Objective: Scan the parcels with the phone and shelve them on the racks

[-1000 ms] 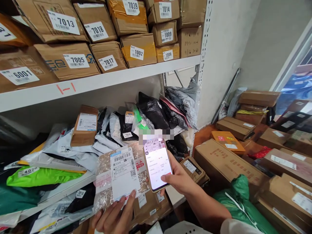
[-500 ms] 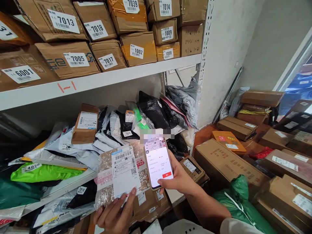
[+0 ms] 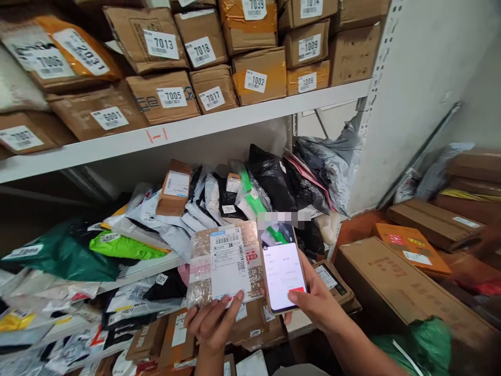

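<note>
My left hand (image 3: 213, 321) grips the lower edge of a bubble-wrapped parcel (image 3: 199, 279), its fingers lying over the front. A white shipping label (image 3: 229, 277) with a barcode faces me on that parcel. Just to the right, my right hand (image 3: 317, 297) is closed round a smartphone (image 3: 282, 274). Its thumb rests on the lit screen, at a red button near the bottom. At the top of the screen shows a camera picture with green in it; a blurred patch covers the phone's upper edge.
Numbered cardboard boxes (image 3: 258, 78) fill the upper shelf (image 3: 188, 128). Plastic mailer bags (image 3: 152, 219) crowd the lower shelf, with a bright green bag (image 3: 125, 245) at its edge. A long carton (image 3: 407, 292) and a green sack (image 3: 426, 344) stand on the floor at right.
The view has swung left, so shelf and parcels sit further right. My thumb has shifted onto the red button. The phone's camera picture now shows green bags instead of the parcel label.
</note>
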The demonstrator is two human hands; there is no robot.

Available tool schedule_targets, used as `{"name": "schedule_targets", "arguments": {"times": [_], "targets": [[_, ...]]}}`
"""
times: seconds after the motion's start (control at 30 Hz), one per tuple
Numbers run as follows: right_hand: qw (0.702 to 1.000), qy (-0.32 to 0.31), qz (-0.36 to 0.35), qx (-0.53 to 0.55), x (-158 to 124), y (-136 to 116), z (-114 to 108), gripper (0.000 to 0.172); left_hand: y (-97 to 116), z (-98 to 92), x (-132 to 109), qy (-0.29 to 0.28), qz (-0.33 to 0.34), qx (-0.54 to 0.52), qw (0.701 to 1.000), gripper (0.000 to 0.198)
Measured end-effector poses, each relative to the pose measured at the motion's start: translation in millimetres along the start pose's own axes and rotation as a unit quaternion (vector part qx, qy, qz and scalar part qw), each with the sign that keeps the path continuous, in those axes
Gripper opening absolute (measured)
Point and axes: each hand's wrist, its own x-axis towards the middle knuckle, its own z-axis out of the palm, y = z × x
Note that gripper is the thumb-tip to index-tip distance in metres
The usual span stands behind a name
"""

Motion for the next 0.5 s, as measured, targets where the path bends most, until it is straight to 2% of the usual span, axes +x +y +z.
{"name": "schedule_targets", "arguments": {"times": [0.17, 0.3, 0.4, 0.5], "targets": [[0.99, -0.002, 0.088, 0.106, -13, 17, 13, 0.106, -2, 3.8, -4, 0.0, -0.024, 0.002, 1.0, 0.026], [0.981, -0.015, 0.11, 0.159, -21, 28, 23, 0.093, -8, 8.5, -11, -0.009, -0.02, -0.003, 1.0, 0.017], [0.982, -0.017, 0.114, 0.147, -24, 28, 32, 0.082, -16, 13.4, -21, -0.008, -0.01, -0.006, 1.0, 0.013], [0.983, -0.02, 0.109, 0.144, -25, 26, 42, 0.079, -25, 17.3, -28, -0.01, 0.016, -0.003, 1.0, 0.017]]}}
